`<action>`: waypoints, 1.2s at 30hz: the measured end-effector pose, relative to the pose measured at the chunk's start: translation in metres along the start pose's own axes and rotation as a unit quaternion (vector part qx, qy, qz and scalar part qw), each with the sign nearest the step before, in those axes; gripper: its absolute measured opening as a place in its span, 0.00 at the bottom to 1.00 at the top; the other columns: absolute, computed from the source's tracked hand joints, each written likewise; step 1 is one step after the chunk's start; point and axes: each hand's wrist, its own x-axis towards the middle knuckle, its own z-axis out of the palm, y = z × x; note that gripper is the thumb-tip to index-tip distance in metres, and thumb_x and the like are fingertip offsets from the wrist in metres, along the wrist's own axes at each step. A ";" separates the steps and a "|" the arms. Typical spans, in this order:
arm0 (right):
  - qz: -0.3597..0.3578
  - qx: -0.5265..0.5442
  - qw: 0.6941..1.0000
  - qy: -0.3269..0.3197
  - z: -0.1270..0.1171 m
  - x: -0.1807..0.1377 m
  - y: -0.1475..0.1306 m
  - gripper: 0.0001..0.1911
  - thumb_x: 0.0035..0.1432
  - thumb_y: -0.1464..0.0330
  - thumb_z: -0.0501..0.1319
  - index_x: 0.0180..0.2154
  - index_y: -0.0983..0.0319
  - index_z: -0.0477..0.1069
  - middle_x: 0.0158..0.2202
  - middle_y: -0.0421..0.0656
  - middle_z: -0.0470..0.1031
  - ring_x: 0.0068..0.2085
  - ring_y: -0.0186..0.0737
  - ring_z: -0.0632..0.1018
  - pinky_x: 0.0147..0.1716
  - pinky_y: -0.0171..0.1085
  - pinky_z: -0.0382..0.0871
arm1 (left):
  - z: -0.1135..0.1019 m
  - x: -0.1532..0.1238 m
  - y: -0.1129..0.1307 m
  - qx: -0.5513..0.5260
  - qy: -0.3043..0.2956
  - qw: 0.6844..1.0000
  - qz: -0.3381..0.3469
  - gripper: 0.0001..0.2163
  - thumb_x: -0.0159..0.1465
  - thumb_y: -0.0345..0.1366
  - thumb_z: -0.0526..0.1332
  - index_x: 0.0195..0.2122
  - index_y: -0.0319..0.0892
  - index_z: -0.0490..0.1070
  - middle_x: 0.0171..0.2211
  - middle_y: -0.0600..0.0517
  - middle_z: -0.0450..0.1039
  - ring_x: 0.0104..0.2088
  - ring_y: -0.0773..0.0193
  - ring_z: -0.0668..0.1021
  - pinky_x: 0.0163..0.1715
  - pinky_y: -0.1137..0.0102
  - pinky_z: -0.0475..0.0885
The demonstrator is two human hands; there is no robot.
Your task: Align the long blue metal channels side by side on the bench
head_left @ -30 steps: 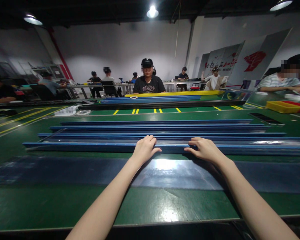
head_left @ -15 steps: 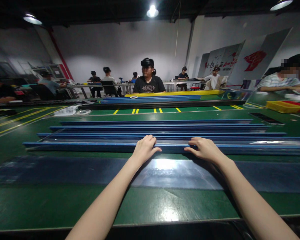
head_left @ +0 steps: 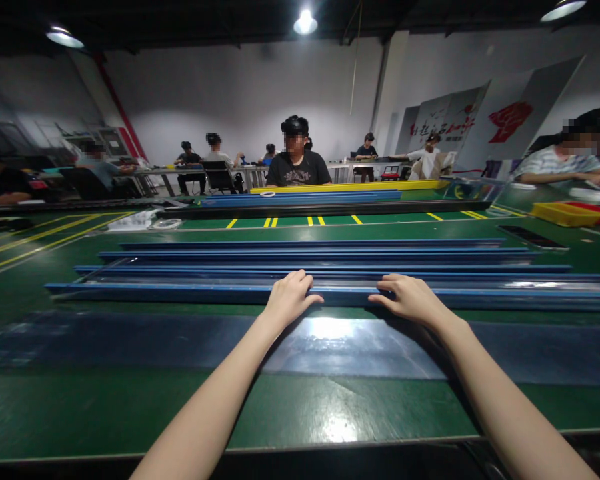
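Observation:
My left hand (head_left: 293, 297) and my right hand (head_left: 407, 297) grip the front wall of the nearest long blue channel strip (head_left: 345, 297), a short span apart. On each, the thumb lies on the near side and the fingers curl over the top edge. A clear film shows inside this channel. Behind it, more blue channel strips (head_left: 320, 256) lie parallel. Between my forearms and beyond them on both sides, a wide transparent plastic strip (head_left: 330, 350) lies flat on the green table (head_left: 300, 417).
Farther back lie a black bar (head_left: 325, 210), more blue strips and a yellow strip (head_left: 350, 188). At right are a phone (head_left: 533, 237) and a yellow tray (head_left: 565, 213). A person (head_left: 298, 163) sits opposite; other people sit around the room.

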 end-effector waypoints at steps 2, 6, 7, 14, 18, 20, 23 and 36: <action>-0.001 0.000 1.000 0.000 0.000 0.000 0.000 0.21 0.58 0.55 0.47 0.31 0.61 0.72 0.30 0.43 0.72 0.33 0.39 0.73 0.28 0.33 0.56 | 0.000 0.000 0.000 0.003 -0.002 1.000 0.000 0.15 0.56 0.50 0.58 0.29 0.42 0.65 0.33 0.53 0.68 0.36 0.64 0.70 0.28 0.73 0.62; -0.001 -0.002 1.000 -0.001 0.000 0.000 0.001 0.20 0.58 0.55 0.48 0.31 0.61 0.72 0.30 0.43 0.72 0.32 0.39 0.73 0.27 0.33 0.55 | 0.001 0.000 0.000 0.008 0.001 1.000 0.003 0.15 0.56 0.50 0.57 0.30 0.42 0.65 0.33 0.53 0.68 0.36 0.64 0.70 0.28 0.73 0.63; -0.001 -0.003 1.000 -0.001 0.000 0.000 0.001 0.20 0.58 0.55 0.48 0.31 0.61 0.72 0.30 0.43 0.72 0.32 0.39 0.73 0.27 0.33 0.55 | 0.001 0.000 0.000 0.009 0.002 1.000 0.003 0.15 0.56 0.50 0.57 0.30 0.42 0.65 0.33 0.53 0.68 0.36 0.64 0.70 0.28 0.73 0.63; 0.002 -0.004 1.000 0.000 0.001 0.000 0.000 0.21 0.58 0.55 0.47 0.31 0.61 0.72 0.31 0.44 0.73 0.32 0.38 0.73 0.27 0.33 0.55 | 0.002 0.001 0.000 0.010 0.006 1.000 0.007 0.15 0.56 0.50 0.57 0.29 0.42 0.65 0.33 0.53 0.68 0.36 0.64 0.70 0.28 0.73 0.63; 0.004 -0.002 1.000 -0.001 0.000 0.000 0.000 0.21 0.58 0.55 0.47 0.32 0.60 0.72 0.31 0.44 0.73 0.32 0.38 0.73 0.27 0.32 0.56 | 0.000 0.001 0.000 0.006 0.000 1.000 0.004 0.15 0.56 0.50 0.57 0.30 0.42 0.65 0.33 0.53 0.67 0.36 0.64 0.70 0.28 0.73 0.63; 0.003 -0.001 1.000 -0.002 0.000 0.000 0.000 0.21 0.58 0.55 0.47 0.32 0.60 0.72 0.31 0.44 0.73 0.33 0.39 0.73 0.28 0.32 0.56 | 0.000 0.000 0.000 0.002 -0.004 1.000 0.003 0.15 0.57 0.49 0.57 0.30 0.42 0.65 0.33 0.52 0.67 0.36 0.63 0.70 0.29 0.73 0.63; 0.001 0.002 1.000 -0.005 -0.001 0.000 0.000 0.20 0.58 0.55 0.47 0.32 0.60 0.72 0.31 0.44 0.73 0.32 0.39 0.73 0.28 0.33 0.56 | -0.001 0.000 0.001 -0.003 -0.008 1.000 0.001 0.14 0.57 0.49 0.57 0.30 0.42 0.65 0.33 0.52 0.67 0.37 0.63 0.70 0.29 0.73 0.63; -0.001 -0.003 1.000 -0.004 -0.001 0.000 -0.001 0.21 0.58 0.56 0.47 0.31 0.61 0.72 0.30 0.44 0.72 0.32 0.39 0.73 0.28 0.33 0.56 | -0.001 0.000 0.001 0.001 -0.013 1.000 -0.002 0.15 0.57 0.50 0.57 0.30 0.42 0.65 0.34 0.52 0.67 0.37 0.63 0.70 0.30 0.73 0.64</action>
